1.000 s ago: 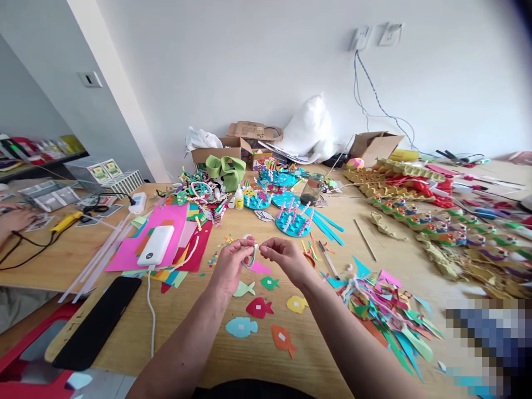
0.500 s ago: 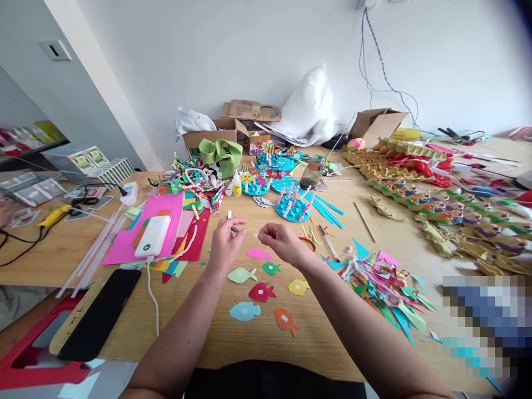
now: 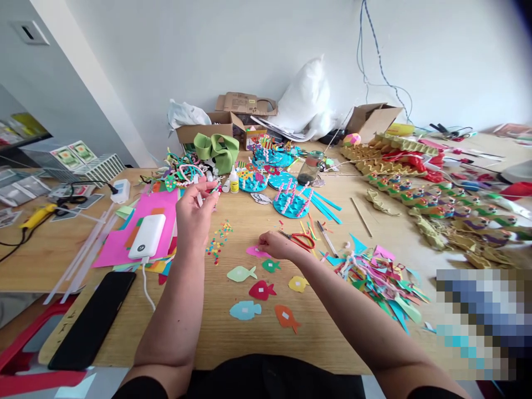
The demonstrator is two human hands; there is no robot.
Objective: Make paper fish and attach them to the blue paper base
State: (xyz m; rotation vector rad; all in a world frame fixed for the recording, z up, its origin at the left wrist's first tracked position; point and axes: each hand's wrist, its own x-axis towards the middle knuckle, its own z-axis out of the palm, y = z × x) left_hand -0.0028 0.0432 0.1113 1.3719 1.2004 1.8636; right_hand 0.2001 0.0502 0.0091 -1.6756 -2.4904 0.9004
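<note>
My left hand [image 3: 194,208] is raised over the left middle of the table, fingers bent around a small white strip [image 3: 200,199]. My right hand [image 3: 275,245] is closed, its fingertips down on the pink paper fish [image 3: 254,251]; whatever they pinch is hidden. Below it lie more paper fish bearing small white squares: dark green [image 3: 271,266], light green [image 3: 241,274], red [image 3: 261,290], yellow [image 3: 297,284], light blue [image 3: 245,310] and orange [image 3: 286,318]. Tiny coloured paper dots [image 3: 218,239] are scattered between my hands.
Red-handled scissors [image 3: 304,240] and a pen [image 3: 327,235] lie right of my right hand, near a heap of paper scraps [image 3: 382,280]. A glue bottle [image 3: 234,182] and blue discs [image 3: 291,206] stand behind. A power bank [image 3: 147,236] and phone [image 3: 93,318] are left.
My left hand has moved left and up with the white strip, uncovering the coloured dots. My right hand has come down onto the pink fish. The view has shifted slightly.
</note>
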